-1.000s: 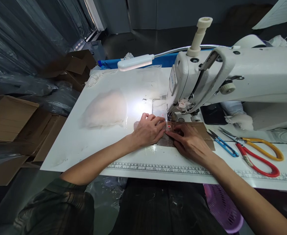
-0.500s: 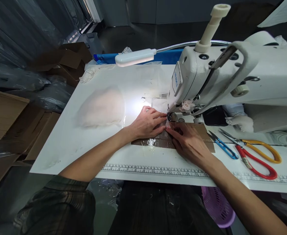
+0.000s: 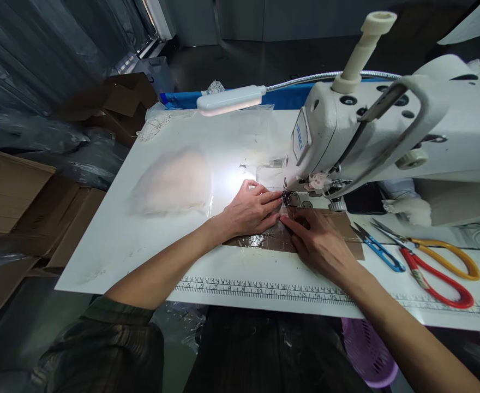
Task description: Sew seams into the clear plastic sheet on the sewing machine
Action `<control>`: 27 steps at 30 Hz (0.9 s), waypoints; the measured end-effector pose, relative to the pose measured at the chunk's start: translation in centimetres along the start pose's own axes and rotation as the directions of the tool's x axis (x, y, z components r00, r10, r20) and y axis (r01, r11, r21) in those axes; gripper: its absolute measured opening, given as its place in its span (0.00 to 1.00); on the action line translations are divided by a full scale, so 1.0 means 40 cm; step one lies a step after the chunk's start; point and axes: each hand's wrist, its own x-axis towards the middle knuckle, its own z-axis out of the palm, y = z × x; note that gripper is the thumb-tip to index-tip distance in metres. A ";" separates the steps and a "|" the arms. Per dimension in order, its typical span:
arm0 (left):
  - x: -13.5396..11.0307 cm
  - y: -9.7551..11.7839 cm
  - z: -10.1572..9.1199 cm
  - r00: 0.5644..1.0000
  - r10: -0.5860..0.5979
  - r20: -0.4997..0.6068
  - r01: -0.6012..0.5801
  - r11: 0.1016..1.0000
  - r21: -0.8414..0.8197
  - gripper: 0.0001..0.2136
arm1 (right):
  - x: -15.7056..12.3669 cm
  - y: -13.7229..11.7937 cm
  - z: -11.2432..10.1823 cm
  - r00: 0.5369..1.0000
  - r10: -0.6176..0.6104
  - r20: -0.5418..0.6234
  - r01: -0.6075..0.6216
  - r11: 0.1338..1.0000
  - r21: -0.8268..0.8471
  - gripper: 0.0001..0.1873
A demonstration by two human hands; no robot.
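Note:
My left hand (image 3: 251,209) lies flat, its fingers stretched toward the presser foot (image 3: 291,198) of a white sewing machine (image 3: 321,123). My right hand (image 3: 319,238) is just in front of the foot, fingers curled and thumb and forefinger close together; whatever they pinch is too small and covered to name. Under both hands is a brown cardboard-like strip (image 3: 264,242) with shiny clear film or tape over it. To the left, a pale, rounded, half-moon-shaped piece (image 3: 177,183) lies on the white table (image 3: 113,240).
Blue thread snips (image 3: 381,252) and scissors with red and yellow handles (image 3: 436,278) lie right of my right hand. A lamp (image 3: 232,100) hangs over the table. A printed ruler (image 3: 260,289) runs along the front edge. Cardboard boxes (image 3: 15,191) stand left; a purple basket (image 3: 366,349) is below.
The whole view has shifted slightly, so everything sits a little further right. Both hands keep practically the same place beside the presser foot.

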 end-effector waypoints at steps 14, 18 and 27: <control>-0.001 0.027 -0.009 0.999 -0.044 0.012 0.044 0.998 0.055 0.16 | -0.002 0.004 -0.001 0.999 0.022 -0.042 -0.020 0.998 0.057 0.17; -0.005 0.019 -0.019 0.999 -0.030 0.042 0.028 0.999 0.041 0.16 | 0.001 0.007 -0.010 1.000 0.029 -0.012 -0.028 0.997 0.067 0.18; -0.018 0.013 -0.020 0.988 0.142 -0.067 -0.147 0.987 -0.072 0.11 | -0.002 0.006 -0.007 0.998 0.056 -0.006 -0.055 0.994 0.093 0.20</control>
